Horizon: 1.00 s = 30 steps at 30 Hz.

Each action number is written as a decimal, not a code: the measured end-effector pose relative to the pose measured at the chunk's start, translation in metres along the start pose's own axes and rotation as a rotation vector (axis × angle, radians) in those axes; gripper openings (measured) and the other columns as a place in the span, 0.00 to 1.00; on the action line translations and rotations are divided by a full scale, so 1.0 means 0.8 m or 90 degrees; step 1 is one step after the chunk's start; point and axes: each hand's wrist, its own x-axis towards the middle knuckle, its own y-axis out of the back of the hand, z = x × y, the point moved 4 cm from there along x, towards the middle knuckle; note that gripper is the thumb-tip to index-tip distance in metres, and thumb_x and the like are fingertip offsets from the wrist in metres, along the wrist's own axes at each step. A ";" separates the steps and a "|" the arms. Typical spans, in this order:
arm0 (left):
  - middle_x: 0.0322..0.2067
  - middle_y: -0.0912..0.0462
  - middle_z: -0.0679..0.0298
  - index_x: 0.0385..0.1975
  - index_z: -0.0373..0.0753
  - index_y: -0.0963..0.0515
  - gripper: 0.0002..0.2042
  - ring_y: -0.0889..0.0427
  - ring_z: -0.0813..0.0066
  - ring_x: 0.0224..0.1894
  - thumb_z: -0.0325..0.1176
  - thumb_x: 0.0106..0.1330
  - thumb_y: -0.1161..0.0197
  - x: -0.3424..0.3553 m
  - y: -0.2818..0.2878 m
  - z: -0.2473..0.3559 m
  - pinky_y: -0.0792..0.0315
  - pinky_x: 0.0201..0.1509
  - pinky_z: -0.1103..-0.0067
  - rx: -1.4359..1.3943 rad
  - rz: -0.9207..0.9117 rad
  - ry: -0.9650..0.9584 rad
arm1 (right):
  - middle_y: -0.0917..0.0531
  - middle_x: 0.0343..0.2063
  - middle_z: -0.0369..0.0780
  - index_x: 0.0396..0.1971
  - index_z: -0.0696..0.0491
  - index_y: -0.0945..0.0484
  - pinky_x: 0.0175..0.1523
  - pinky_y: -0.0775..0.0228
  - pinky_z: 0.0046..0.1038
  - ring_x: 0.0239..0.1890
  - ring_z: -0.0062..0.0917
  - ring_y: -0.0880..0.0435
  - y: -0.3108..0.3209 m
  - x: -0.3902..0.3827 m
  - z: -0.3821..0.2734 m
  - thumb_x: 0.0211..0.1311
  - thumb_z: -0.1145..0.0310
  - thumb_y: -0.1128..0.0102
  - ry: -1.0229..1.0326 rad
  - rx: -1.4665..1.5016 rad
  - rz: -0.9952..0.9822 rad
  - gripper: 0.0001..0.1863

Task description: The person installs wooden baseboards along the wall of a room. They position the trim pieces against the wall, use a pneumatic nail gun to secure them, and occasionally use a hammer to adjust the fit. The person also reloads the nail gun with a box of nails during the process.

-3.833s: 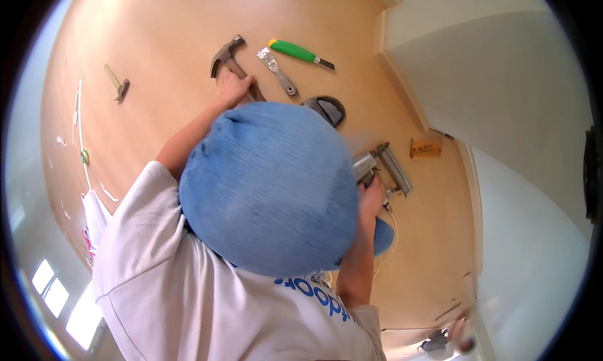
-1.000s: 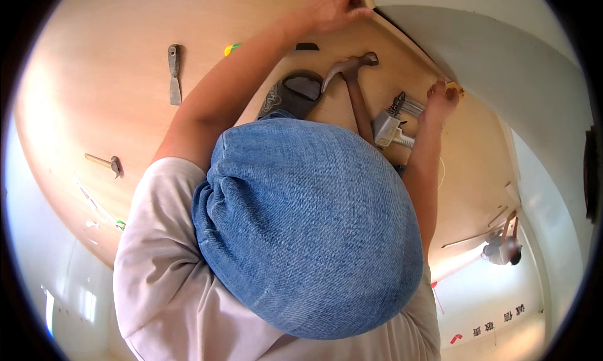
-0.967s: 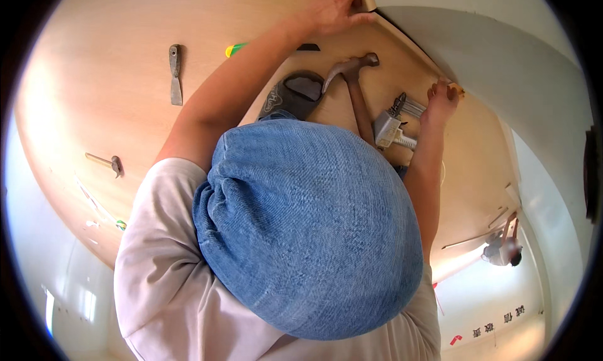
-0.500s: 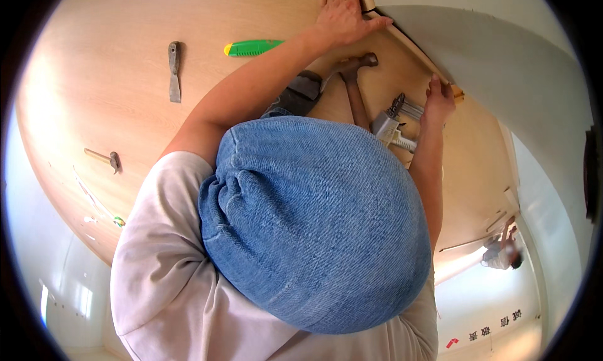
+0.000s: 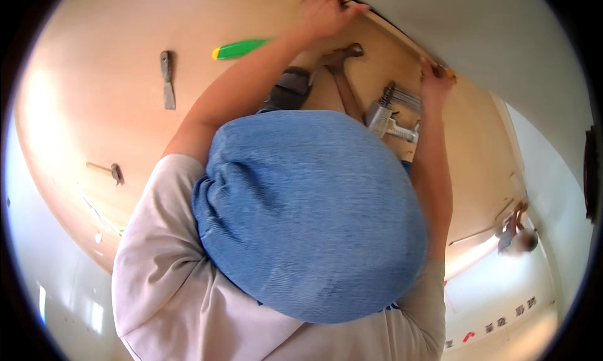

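Observation:
My left hand lies with spread fingers on the pale wood board at the top. Its thumb reaches to the corner of a narrow wooden strip, which runs along the edge of a grey-white panel. Farther right along this strip, my right hand has its fingers closed around the strip's end, beside a small orange-yellow piece. Between my arms lie a claw hammer and a silver nail gun, the latter close to my right forearm. The fingers' exact contact is blurred.
Left of my left arm are a green-and-yellow utility knife, a putty knife and a smaller hammer. A blue denim cap hides the middle. Another person is at the far right, near a wall with lettering.
The whole view has shifted, the tools between my arms appearing farther left. My right hand has moved slightly along the strip and its fingers have curled more. My left hand keeps its place at the corner.

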 end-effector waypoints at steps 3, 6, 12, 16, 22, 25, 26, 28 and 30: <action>0.57 0.28 0.38 0.62 0.28 0.35 0.40 0.30 0.35 0.61 0.65 0.69 0.43 -0.003 0.002 -0.004 0.36 0.65 0.49 -0.008 -0.005 -0.016 | 0.10 0.40 0.48 0.45 0.59 0.13 0.53 0.23 0.37 0.46 0.38 0.12 -0.002 -0.013 -0.008 0.54 0.38 0.27 0.001 0.059 0.011 0.35; 0.55 0.27 0.40 0.60 0.29 0.33 0.40 0.27 0.37 0.59 0.66 0.70 0.45 0.001 0.012 -0.001 0.33 0.63 0.51 0.045 -0.038 -0.041 | 0.10 0.39 0.48 0.44 0.60 0.13 0.51 0.23 0.37 0.45 0.39 0.12 0.006 -0.007 -0.009 0.53 0.39 0.26 -0.002 0.049 0.008 0.35; 0.44 0.22 0.50 0.47 0.33 0.28 0.31 0.19 0.50 0.47 0.60 0.67 0.39 -0.010 0.023 0.002 0.24 0.50 0.60 0.205 0.072 -0.263 | 0.10 0.39 0.50 0.42 0.63 0.13 0.52 0.23 0.37 0.45 0.39 0.12 0.036 -0.016 -0.035 0.52 0.38 0.26 -0.046 -0.046 -0.087 0.37; 0.40 0.22 0.54 0.43 0.34 0.27 0.27 0.18 0.55 0.41 0.57 0.65 0.35 -0.005 0.017 -0.013 0.23 0.44 0.66 0.164 0.148 -0.306 | 0.10 0.39 0.50 0.44 0.63 0.13 0.54 0.23 0.35 0.45 0.37 0.12 0.030 0.001 -0.021 0.51 0.36 0.25 0.045 -0.120 -0.042 0.40; 0.41 0.22 0.53 0.42 0.35 0.27 0.25 0.18 0.55 0.43 0.55 0.66 0.35 -0.006 0.012 -0.027 0.23 0.46 0.66 0.183 0.161 -0.300 | 0.10 0.39 0.48 0.44 0.62 0.12 0.55 0.24 0.33 0.45 0.34 0.12 0.022 0.007 -0.015 0.51 0.37 0.25 0.012 -0.087 -0.051 0.39; 0.43 0.21 0.53 0.43 0.36 0.27 0.24 0.19 0.54 0.46 0.54 0.67 0.36 -0.006 0.008 -0.031 0.24 0.50 0.65 0.162 0.137 -0.266 | 0.10 0.39 0.48 0.44 0.62 0.12 0.54 0.24 0.32 0.44 0.33 0.12 0.023 -0.001 -0.028 0.52 0.39 0.24 0.037 -0.071 -0.039 0.37; 0.42 0.19 0.55 0.42 0.37 0.24 0.24 0.17 0.56 0.46 0.56 0.67 0.38 -0.005 0.007 -0.032 0.23 0.50 0.65 0.170 0.129 -0.257 | 0.10 0.39 0.47 0.43 0.62 0.12 0.54 0.24 0.32 0.44 0.32 0.12 0.022 -0.003 -0.031 0.52 0.40 0.23 0.031 -0.062 -0.042 0.36; 0.40 0.15 0.59 0.41 0.40 0.19 0.26 0.15 0.59 0.45 0.61 0.69 0.41 -0.002 0.003 -0.032 0.23 0.49 0.65 0.184 0.112 -0.239 | 0.09 0.38 0.47 0.43 0.61 0.12 0.53 0.24 0.32 0.43 0.32 0.12 0.023 -0.001 -0.027 0.52 0.41 0.23 0.020 -0.046 -0.045 0.35; 0.40 0.17 0.59 0.40 0.41 0.21 0.24 0.15 0.59 0.45 0.59 0.67 0.40 -0.002 0.004 -0.031 0.22 0.49 0.65 0.157 0.125 -0.256 | 0.09 0.38 0.47 0.43 0.61 0.12 0.53 0.24 0.32 0.42 0.33 0.12 0.024 0.002 -0.023 0.52 0.40 0.23 0.003 -0.045 -0.057 0.35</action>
